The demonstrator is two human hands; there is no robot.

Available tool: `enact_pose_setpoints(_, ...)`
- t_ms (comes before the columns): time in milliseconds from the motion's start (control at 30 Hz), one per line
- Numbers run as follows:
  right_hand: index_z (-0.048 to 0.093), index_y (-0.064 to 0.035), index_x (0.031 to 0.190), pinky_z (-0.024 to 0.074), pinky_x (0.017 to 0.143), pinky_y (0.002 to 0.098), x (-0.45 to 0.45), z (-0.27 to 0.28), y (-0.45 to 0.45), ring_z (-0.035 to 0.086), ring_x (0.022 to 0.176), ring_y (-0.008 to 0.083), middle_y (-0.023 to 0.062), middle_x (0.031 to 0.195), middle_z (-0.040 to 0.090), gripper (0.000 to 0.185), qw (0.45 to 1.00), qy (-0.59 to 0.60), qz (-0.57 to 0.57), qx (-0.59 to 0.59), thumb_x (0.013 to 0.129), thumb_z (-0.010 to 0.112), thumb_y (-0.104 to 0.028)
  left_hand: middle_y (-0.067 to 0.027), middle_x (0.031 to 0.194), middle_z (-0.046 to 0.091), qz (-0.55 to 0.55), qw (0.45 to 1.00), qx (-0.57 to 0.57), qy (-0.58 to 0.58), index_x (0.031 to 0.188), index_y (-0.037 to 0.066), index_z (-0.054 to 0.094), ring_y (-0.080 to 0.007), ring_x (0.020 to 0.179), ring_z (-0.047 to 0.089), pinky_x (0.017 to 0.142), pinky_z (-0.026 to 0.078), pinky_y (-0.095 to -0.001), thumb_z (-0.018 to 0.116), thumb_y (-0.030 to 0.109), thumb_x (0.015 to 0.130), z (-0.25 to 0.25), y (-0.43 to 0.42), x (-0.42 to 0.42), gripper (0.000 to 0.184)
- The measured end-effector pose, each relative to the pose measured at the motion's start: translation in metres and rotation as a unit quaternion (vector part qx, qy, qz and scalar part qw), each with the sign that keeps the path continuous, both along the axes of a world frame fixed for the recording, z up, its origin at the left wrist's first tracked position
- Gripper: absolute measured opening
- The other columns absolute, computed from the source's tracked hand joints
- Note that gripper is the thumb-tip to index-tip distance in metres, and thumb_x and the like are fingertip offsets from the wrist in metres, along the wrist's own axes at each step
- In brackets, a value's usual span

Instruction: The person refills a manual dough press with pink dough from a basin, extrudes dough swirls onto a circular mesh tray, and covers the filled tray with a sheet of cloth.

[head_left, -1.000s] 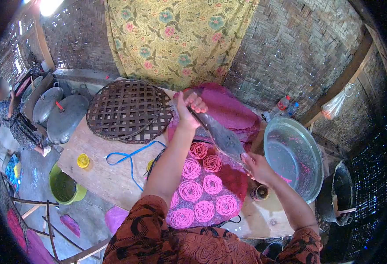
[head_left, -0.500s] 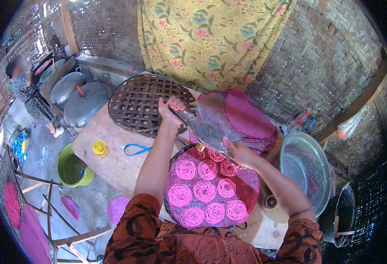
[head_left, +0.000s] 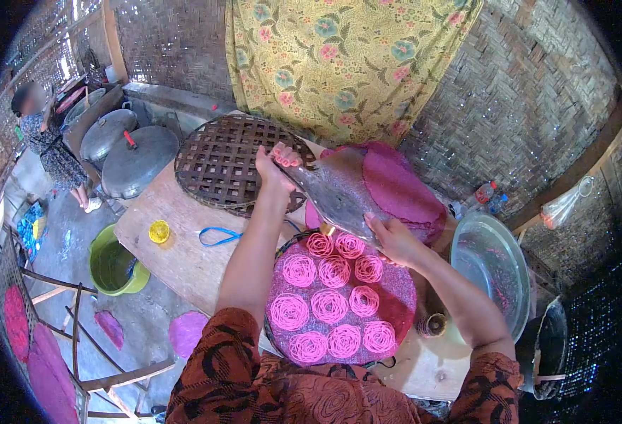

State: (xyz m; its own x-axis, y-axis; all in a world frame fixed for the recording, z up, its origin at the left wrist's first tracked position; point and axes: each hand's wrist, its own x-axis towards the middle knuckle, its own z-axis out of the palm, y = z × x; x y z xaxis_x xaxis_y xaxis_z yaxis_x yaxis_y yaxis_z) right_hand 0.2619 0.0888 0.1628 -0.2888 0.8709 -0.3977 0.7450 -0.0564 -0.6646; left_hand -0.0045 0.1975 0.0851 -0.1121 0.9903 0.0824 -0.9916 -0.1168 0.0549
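Observation:
My left hand (head_left: 280,164) is wrapped round the upper-left end of a dark, flat-topped hand press (head_left: 330,205). At the other end, my right hand (head_left: 394,242) grips its lower-right part. A brass-coloured tube (head_left: 328,230) shows beneath the press, just over the far edge of a round tray (head_left: 406,321). Several coiled nests of pink strands (head_left: 329,306) lie in rows on the tray's purple-pink surface. One small nest (head_left: 319,244) sits right below the tube. The press hides part of the tray's far side.
A dark woven basket tray (head_left: 236,166) and a pink sheet stack (head_left: 403,187) lie beyond the press. On the table are a yellow cup (head_left: 159,232) and a blue strap (head_left: 219,237). A clear basin (head_left: 491,261) stands right; a green bucket (head_left: 116,261) and another person (head_left: 53,145) are left.
The press and both hands have shifted slightly right and tilted. The small nest at the tray's far edge, partly hidden before, now shows as a rounder coil.

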Motion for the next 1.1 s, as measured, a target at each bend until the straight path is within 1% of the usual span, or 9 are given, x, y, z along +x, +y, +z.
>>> enact_pose_setpoints(567, 0.058, 0.0008, 0.068, 0.0392, 0.045, 0.0323, 0.023, -0.026, -0.006, 0.048, 0.042, 0.0155, 0.0056, 0.047, 0.047, 0.067, 0.993, -0.036, 0.03, 0.104, 0.092, 0.035, -0.057, 0.0064, 0.042, 0.025, -0.006, 1.0, -0.02, 0.024, 0.055, 0.018, 0.032, -0.0094, 0.036, 0.027, 0.04, 0.027, -0.0248, 0.024, 0.046, 0.091, -0.028, -0.003, 0.026, 0.046)
enact_pose_setpoints(633, 0.061, 0.0044, 0.074, 0.043, 0.063, 0.0451, 0.021, -0.021, -0.007, 0.059, 0.06, 0.0312, 0.0197, 0.055, 0.052, 0.068, 0.989, -0.086, 0.011, 0.116, 0.092, 0.036, -0.056, 0.0062, 0.042, 0.026, -0.012, 1.0, -0.002, 0.011, 0.056, 0.018, 0.033, -0.009, 0.036, 0.028, 0.04, 0.027, -0.0244, 0.025, 0.046, 0.091, -0.029, 0.003, 0.029, 0.046)
enact_pose_setpoints(767, 0.063, 0.0019, 0.083, 0.0467, 0.062, 0.0413, 0.031, -0.025, 0.009, 0.063, 0.065, 0.029, 0.0193, 0.066, 0.06, 0.07, 0.991, -0.115, 0.01, 0.065, 0.09, 0.035, -0.062, 0.0054, 0.043, 0.029, -0.021, 0.993, 0.113, -0.037, 0.056, 0.017, 0.035, -0.0083, 0.036, 0.03, 0.04, 0.028, -0.0238, 0.029, 0.044, 0.091, -0.038, 0.009, 0.024, 0.045)
enact_pose_setpoints(833, 0.06, -0.0028, 0.106, 0.051, 0.058, 0.0359, 0.044, -0.025, 0.019, 0.064, 0.067, 0.0262, 0.0166, 0.08, 0.065, 0.078, 0.971, 0.165, 0.025, -0.171, 0.084, 0.03, -0.072, 0.005, 0.043, 0.03, -0.024, 0.989, 0.128, -0.067, 0.057, 0.016, 0.035, -0.0083, 0.037, 0.031, 0.04, 0.03, -0.0239, 0.031, 0.042, 0.091, -0.041, 0.01, 0.017, 0.043)
enact_pose_setpoints(867, 0.06, -0.0028, 0.106, 0.051, 0.058, 0.0359, 0.039, -0.027, 0.02, 0.064, 0.067, 0.0262, 0.0166, 0.08, 0.065, 0.078, 0.971, 0.165, 0.027, -0.171, 0.084, 0.03, -0.072, 0.0047, 0.044, 0.031, -0.028, 0.985, 0.141, -0.096, 0.057, 0.016, 0.035, -0.0083, 0.037, 0.032, 0.041, 0.031, -0.024, 0.034, 0.039, 0.091, -0.043, 0.009, 0.015, 0.042)
enact_pose_setpoints(933, 0.053, -0.0028, 0.116, 0.0508, 0.05, 0.0321, 0.024, -0.032, 0.018, 0.061, 0.057, 0.0204, 0.0158, 0.086, 0.063, 0.087, 0.873, 0.397, -0.092, -0.269, 0.079, 0.029, -0.078, 0.0042, 0.045, 0.033, -0.032, 0.979, 0.176, -0.103, 0.058, 0.015, 0.036, -0.0088, 0.038, 0.034, 0.042, 0.034, -0.0241, 0.038, 0.036, 0.091, -0.048, 0.007, 0.012, 0.039)
enact_pose_setpoints(1000, 0.043, -0.0068, 0.128, 0.0527, 0.048, 0.0325, 0.023, -0.067, 0.035, 0.063, 0.059, 0.0225, 0.0165, 0.086, 0.065, 0.09, 0.852, 0.415, -0.016, -0.318, 0.078, 0.025, -0.079, 0.0044, 0.046, 0.035, -0.036, 0.972, 0.185, -0.142, 0.058, 0.015, 0.036, -0.0086, 0.04, 0.036, 0.043, 0.035, -0.024, 0.041, 0.034, 0.089, -0.052, 0.005, 0.01, 0.036)
enact_pose_setpoints(1067, 0.045, -0.0065, 0.126, 0.0531, 0.047, 0.0342, 0.012, -0.096, 0.038, 0.063, 0.056, 0.0233, 0.0166, 0.085, 0.065, 0.088, 0.706, 0.547, 0.026, -0.448, 0.079, 0.026, -0.078, 0.0048, 0.047, 0.037, -0.044, 0.966, 0.205, -0.154, 0.058, 0.015, 0.037, -0.0085, 0.041, 0.039, 0.044, 0.036, -0.0241, 0.042, 0.032, 0.088, -0.064, 0.009, 0.006, 0.035)
enact_pose_setpoints(1100, 0.047, -0.0066, 0.125, 0.0527, 0.046, 0.0334, 0.005, -0.103, 0.038, 0.063, 0.055, 0.0234, 0.0161, 0.083, 0.065, 0.085, 0.704, 0.561, 0.001, -0.436, 0.08, 0.028, -0.076, 0.0043, 0.046, 0.035, -0.035, 0.967, 0.174, -0.185, 0.058, 0.015, 0.037, -0.0088, 0.039, 0.037, 0.042, 0.035, -0.024, 0.039, 0.036, 0.089, -0.065, 0.008, 0.005, 0.038)
